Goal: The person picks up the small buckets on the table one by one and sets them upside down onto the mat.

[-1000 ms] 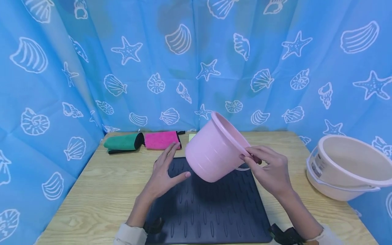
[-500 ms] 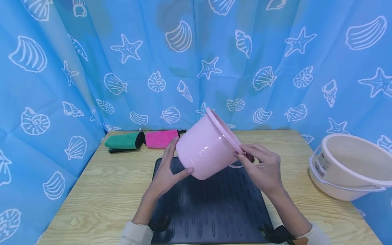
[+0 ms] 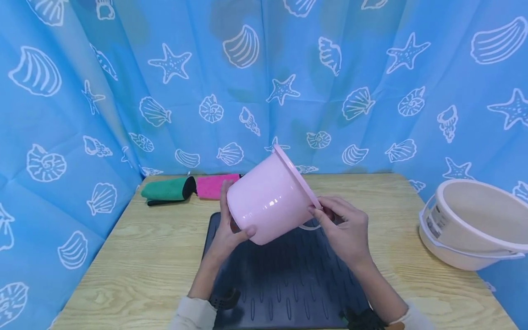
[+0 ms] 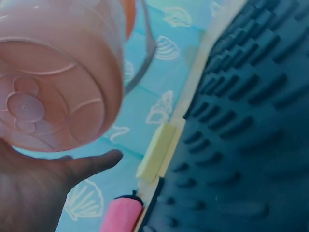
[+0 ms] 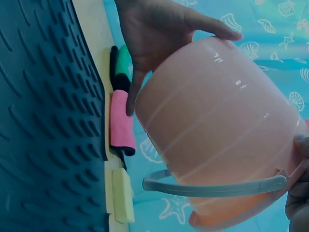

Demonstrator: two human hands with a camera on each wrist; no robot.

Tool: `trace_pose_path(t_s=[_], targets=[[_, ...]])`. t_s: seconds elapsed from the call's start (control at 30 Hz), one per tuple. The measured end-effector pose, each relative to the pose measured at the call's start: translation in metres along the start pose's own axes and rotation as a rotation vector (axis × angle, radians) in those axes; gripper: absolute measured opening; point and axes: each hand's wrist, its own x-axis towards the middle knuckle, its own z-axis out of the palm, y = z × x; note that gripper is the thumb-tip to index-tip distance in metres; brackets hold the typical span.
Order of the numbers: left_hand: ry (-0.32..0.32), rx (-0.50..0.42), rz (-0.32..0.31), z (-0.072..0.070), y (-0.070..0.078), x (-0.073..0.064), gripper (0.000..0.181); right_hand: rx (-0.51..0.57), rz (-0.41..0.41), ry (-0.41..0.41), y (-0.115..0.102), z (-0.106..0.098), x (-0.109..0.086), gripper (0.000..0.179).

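Note:
A pink plastic bucket (image 3: 268,201) is held tilted over a dark ribbed mat (image 3: 284,284), its mouth facing up and to the right. My right hand (image 3: 346,229) pinches the rim between thumb and fingers. Spread around the bottom end, my left hand (image 3: 227,231) supports the bucket with fingers and thumb mostly straight. In the left wrist view the round moulded base (image 4: 53,101) shows just above that hand (image 4: 34,188). The grey handle (image 5: 217,187) hangs loose below the bucket in the right wrist view.
Rolled green cloth (image 3: 165,190) and pink cloth (image 3: 216,186) lie at the back left. Near them is a pale yellow block (image 4: 157,152), hidden in the head view. A cream bucket (image 3: 458,233) stands at the right edge. Blue shell-print curtain (image 3: 247,91) surrounds the wooden table (image 3: 136,256).
The bucket has moved left in my right hand, tipping further onto its side. My left hand has come from apart to its bottom end, thumb on the near side.

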Motion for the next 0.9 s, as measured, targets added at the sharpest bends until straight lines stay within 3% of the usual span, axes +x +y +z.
trace_pose_path(t_s=[0.2, 0.3, 0.4, 0.5, 0.6, 0.9], targets=[[0.1, -0.002, 0.026, 0.002, 0.001, 0.0, 0.112, 0.018, 0.048, -0.002, -0.02, 0.007, 0.002, 0.022], [0.128, -0.008, 0.034, 0.001, 0.002, -0.001, 0.107, 0.011, 0.062, -0.012, -0.014, 0.008, -0.001, 0.023], [0.15, -0.023, 0.04, -0.003, 0.006, -0.003, 0.104, 0.003, 0.099, -0.073, -0.003, 0.009, -0.003, 0.023], [0.146, -0.036, 0.038, -0.01, 0.013, -0.006, 0.103, -0.02, 0.125, -0.17, 0.005, 0.008, -0.004, 0.023], [0.122, -0.026, 0.03, -0.019, 0.023, -0.008, 0.103, -0.087, 0.09, -0.256, 0.007, 0.002, -0.004, 0.024], [0.097, 0.089, 0.013, -0.059, 0.057, -0.019, 0.103, -0.286, 0.014, -0.405, 0.011, -0.021, -0.018, 0.022]])
